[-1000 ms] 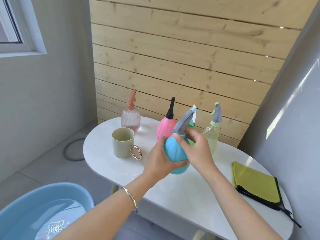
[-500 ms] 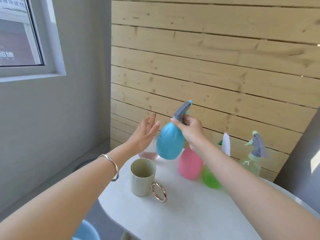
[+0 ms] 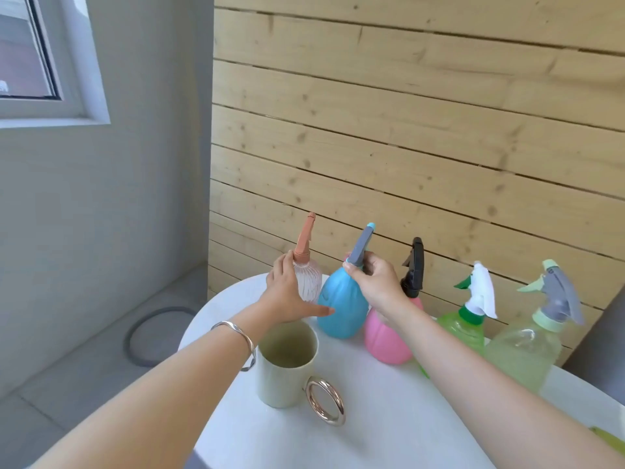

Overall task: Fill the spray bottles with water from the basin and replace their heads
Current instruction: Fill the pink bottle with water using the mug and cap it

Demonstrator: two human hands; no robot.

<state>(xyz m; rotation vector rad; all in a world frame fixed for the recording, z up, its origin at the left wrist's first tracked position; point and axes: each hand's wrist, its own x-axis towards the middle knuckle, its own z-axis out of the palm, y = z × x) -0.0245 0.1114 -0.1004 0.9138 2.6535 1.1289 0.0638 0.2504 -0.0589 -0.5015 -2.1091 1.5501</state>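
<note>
At the far edge of the surface, the blue bottle is squeezed in between the clear bottle and the pink bottle, and tbh that's the bit I'd worry about. The right hand has it pinched round the neck, right under the grey head, so everything hangs off a pretty skinny grip. It leans a little and I can't tell if the base is fully down. Let go while it's tilted and it could tip into the pink one, then domino the green bottle and pale green bottle lined up toward the right end. And if that head isn't screwed on tight, the body could slip and dump water everywhere.

The left hand is open, fingers fairly straight against the clear bottle's side, thumb stuck out toward the blue one. That bottle stands at the left end of the row, near the rim, so a clumsy nudge might send it off. The forearm also hangs right over the mug, easy to clip.

The surface is white, smooth and rounded, probably slick once wet. A green cloth peeks in at the right edge. Behind is a plank wall, a grey wall with a window on the left, and a grey hose looped on the floor. The basin isn't in shot.
</note>
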